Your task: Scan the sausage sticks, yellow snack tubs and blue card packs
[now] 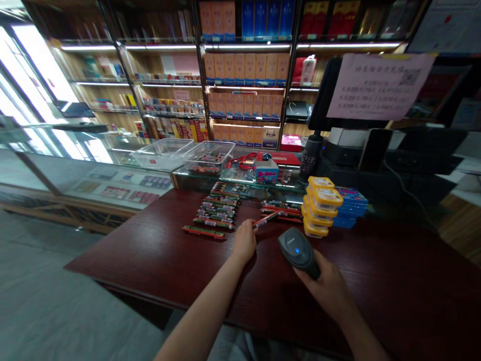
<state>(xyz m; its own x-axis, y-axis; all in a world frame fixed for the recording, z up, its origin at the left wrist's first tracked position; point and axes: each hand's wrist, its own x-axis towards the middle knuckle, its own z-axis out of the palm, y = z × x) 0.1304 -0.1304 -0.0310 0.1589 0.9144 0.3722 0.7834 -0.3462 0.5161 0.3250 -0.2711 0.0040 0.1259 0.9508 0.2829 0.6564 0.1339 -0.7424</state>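
Right hand: Because the scanner is carried by its handle, this hand wraps below the head, which leaves the nose clear and turned away from the body.
Left hand: pinched narrow on the near end of a packet, presumably so that most of its length stays uncovered; the packet slants away to the right, ahead of the scanner.
Gap: scanner and packet are near but apart, which seems to give the nose a clear view; whether it faces the printed code I cannot tell.
Long row: slim packs lying side by side beyond the left hand, all turned much the same way, likely to make each easy to pick out.
Loose pack: alone in front of that row, with bare wood around it, so fingers could probably get under it readily.
Short pile: similar packs between the row and the tubs, perhaps set apart to keep two groups distinct; the held packet's far tip overlaps it in view, contact unclear.
Yellow tubs: stacked on their flat lids, which likely saves room.
Blue boxes: piled just beside the tubs, out of the hands' way.
Table: its front stays bare, giving both forearms space.
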